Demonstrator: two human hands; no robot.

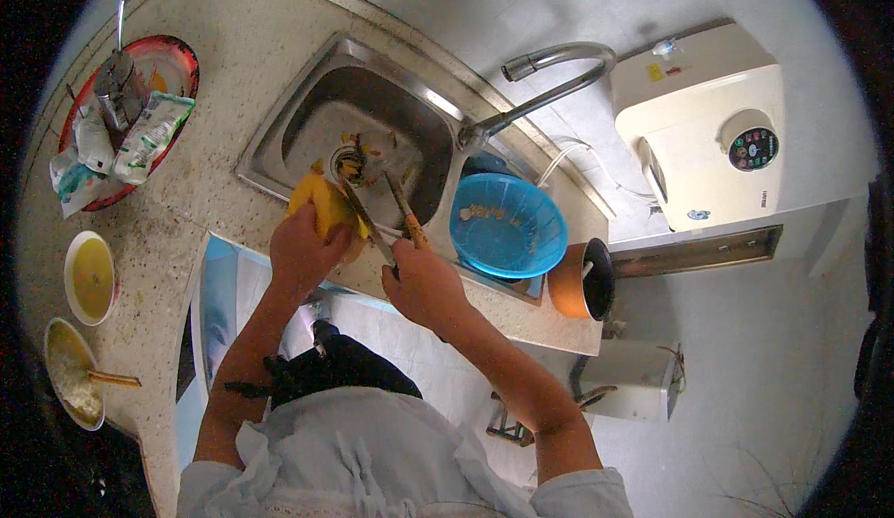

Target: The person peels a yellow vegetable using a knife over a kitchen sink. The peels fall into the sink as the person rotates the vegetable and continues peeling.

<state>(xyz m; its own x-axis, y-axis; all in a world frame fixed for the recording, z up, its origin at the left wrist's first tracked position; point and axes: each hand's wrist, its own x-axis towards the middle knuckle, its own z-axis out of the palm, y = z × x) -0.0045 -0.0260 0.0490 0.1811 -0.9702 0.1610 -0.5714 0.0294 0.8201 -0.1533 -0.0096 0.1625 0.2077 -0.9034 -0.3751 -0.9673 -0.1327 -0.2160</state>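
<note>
My left hand [311, 246] grips a yellow-orange piece of pumpkin or similar produce [314, 200] over the sink's near rim. In my right hand [426, 280] is a knife [367, 218], its blade lying against the right side of the yellow piece. A second wooden-handled tool [413, 228] slants into the basin just beyond my right hand; I cannot tell whether my fingers touch it. Below them is the stainless steel sink [272, 162], with dark and orange peel scraps [356, 144] around and in its drain [349, 165].
A chrome faucet [541, 102] arches behind the sink. To the right stand a blue plastic basin [506, 239] holding small pale bits and an orange pot [567, 280]. Leftward are a red-rimmed tray [164, 50] with packets, a bowl of yellow liquid [91, 277] and a bowl with chopsticks [70, 371].
</note>
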